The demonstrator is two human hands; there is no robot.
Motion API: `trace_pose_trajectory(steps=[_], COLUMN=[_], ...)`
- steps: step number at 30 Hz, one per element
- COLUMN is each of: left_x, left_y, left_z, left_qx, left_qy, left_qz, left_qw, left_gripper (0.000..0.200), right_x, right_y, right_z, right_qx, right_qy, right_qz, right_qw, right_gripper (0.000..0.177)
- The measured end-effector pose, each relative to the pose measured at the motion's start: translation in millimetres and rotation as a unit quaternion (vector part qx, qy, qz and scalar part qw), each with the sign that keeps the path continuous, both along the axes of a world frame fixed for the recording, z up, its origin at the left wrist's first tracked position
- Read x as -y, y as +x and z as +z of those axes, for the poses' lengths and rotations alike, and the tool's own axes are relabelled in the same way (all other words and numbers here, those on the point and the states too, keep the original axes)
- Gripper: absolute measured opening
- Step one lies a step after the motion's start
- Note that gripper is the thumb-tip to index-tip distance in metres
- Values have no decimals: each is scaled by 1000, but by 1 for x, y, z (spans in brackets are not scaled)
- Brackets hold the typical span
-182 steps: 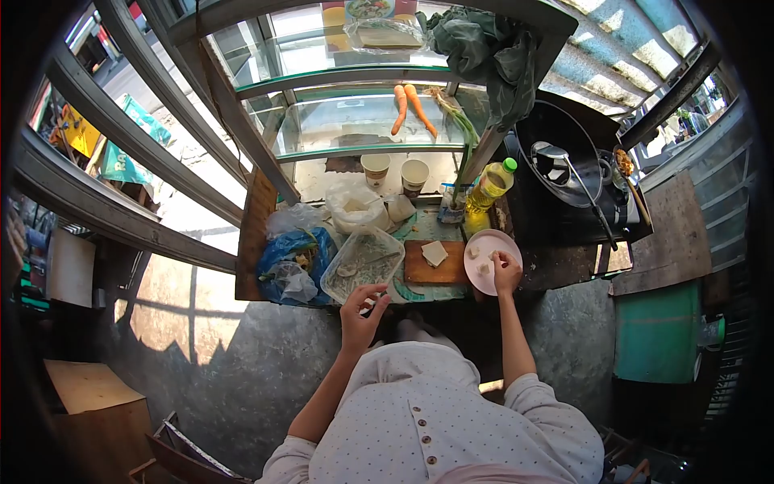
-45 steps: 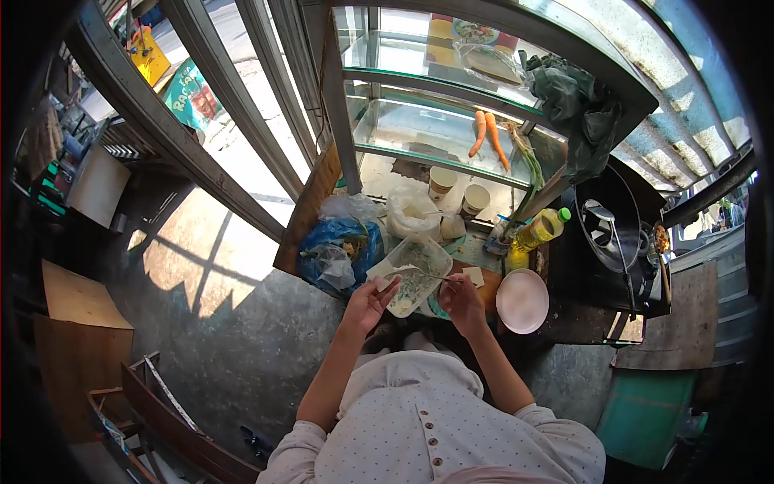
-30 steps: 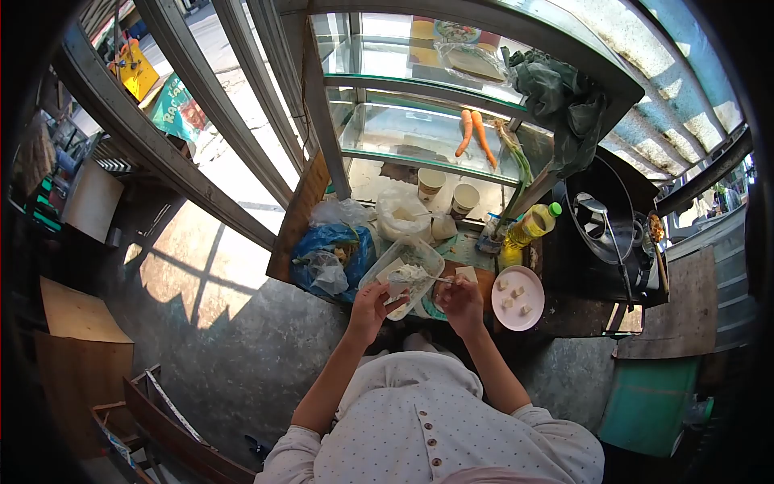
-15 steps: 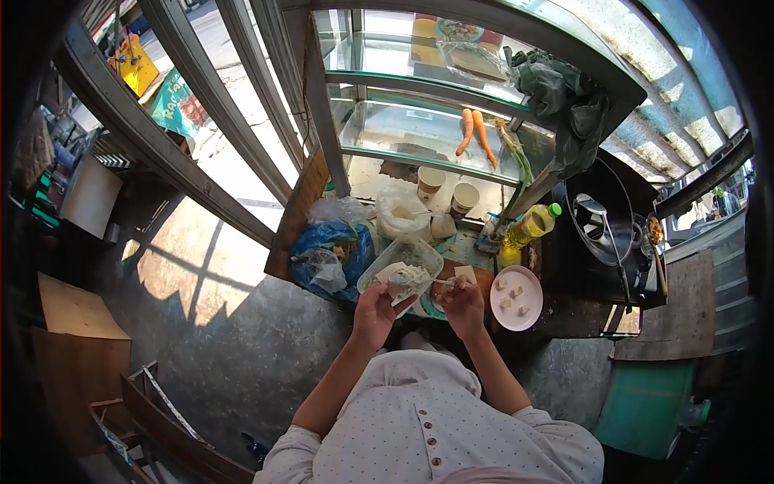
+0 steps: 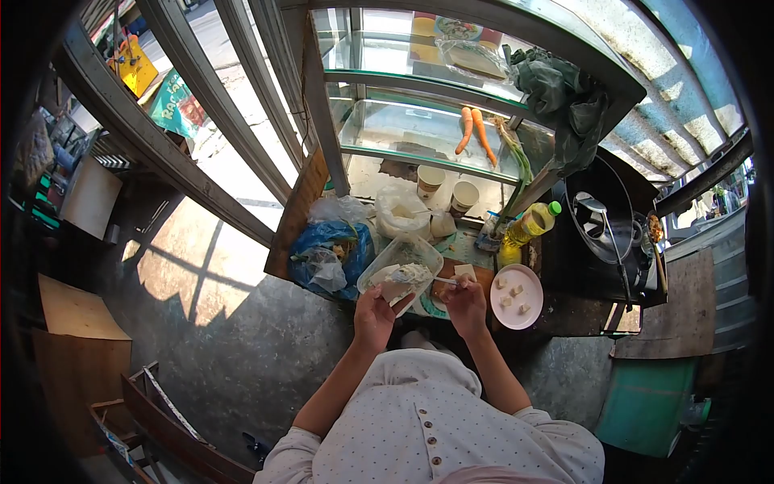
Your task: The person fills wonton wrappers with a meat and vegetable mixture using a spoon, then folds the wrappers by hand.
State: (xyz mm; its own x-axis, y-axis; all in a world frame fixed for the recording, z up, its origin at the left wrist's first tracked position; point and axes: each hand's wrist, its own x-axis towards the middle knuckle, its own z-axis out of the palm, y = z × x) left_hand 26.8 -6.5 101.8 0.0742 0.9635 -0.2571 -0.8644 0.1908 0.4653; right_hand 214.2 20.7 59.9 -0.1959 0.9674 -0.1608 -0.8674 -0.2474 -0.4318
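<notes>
Left hand (image 5: 373,320) fingers pinching thin wrapper (image 5: 387,289) over tub (image 5: 414,246); right hand (image 5: 468,308) fingers pinching spoon (image 5: 444,280) right of tub, maybe so tub is catching spills.

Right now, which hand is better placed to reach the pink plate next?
Probably the right hand, though holding a utensil: the pink plate lies beside it, while the left hand is farther off, by the plastic tub.

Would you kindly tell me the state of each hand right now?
Left hand: holding a thin pale sheet.
Right hand: closed around a spoon.
</notes>
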Motion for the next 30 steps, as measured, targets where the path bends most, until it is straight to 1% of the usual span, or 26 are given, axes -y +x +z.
trace_pose_trajectory(steps=[3,6,9,10,12,13,14,15,18,19,20,21,24,26,29,30], left_x=[1,2,2,1,-1,-2,-2,-3,-2,-2,-3,-3,-4,-4,-2,-2], left_y=[-3,-18,-35,-38,-42,-43,-42,-40,-32,-28,-25,-22,-17,-16,-14,-14], left_z=[-2,-15,-22,-21,-27,-29,-30,-24,-15,-15,-24,-32,-44,-45,-51,-51], left_qx=[-25,-87,-168,-182,-247,-279,-282,-286,-273,-264,-301,-318,-363,-384,-374,-390], left_qy=[-21,-4,-3,2,-5,-8,-4,1,10,13,8,3,-6,-6,-9,-5], left_qz=[9,21,39,42,31,25,9,-6,-60,-82,-96,-103,-116,-118,-149,-164], left_qw=[999,996,985,982,969,960,959,958,960,961,949,943,924,916,915,906], left_gripper=[31,29,25,26,28,29,29,30,31,31,31,31,30,30,31,30], right_x=[-2,-4,-2,0,3,5,6,5,2,3,5,5,2,4,8,10], right_y=[4,10,4,0,-12,-16,-20,-26,-32,-35,-39,-41,-38,-35,-35,-37], right_z=[-15,-34,-52,-57,-66,-68,-71,-65,-40,-32,-25,-21,-25,-34,-32,-31], right_qx=[3,63,262,345,499,577,646,703,722,616,486,335,448,472,502,511], right_qy=[-31,-51,-26,19,108,181,251,319,349,278,197,109,166,164,168,170], right_qz=[-12,-36,-46,-8,65,49,33,16,-24,39,100,156,158,152,140,134], right_qw=[999,996,964,938,857,795,720,635,597,736,846,923,864,853,837,832], right_gripper=[11,9,10,12,17,20,22,24,27,28,30,31,35,37,36,36])
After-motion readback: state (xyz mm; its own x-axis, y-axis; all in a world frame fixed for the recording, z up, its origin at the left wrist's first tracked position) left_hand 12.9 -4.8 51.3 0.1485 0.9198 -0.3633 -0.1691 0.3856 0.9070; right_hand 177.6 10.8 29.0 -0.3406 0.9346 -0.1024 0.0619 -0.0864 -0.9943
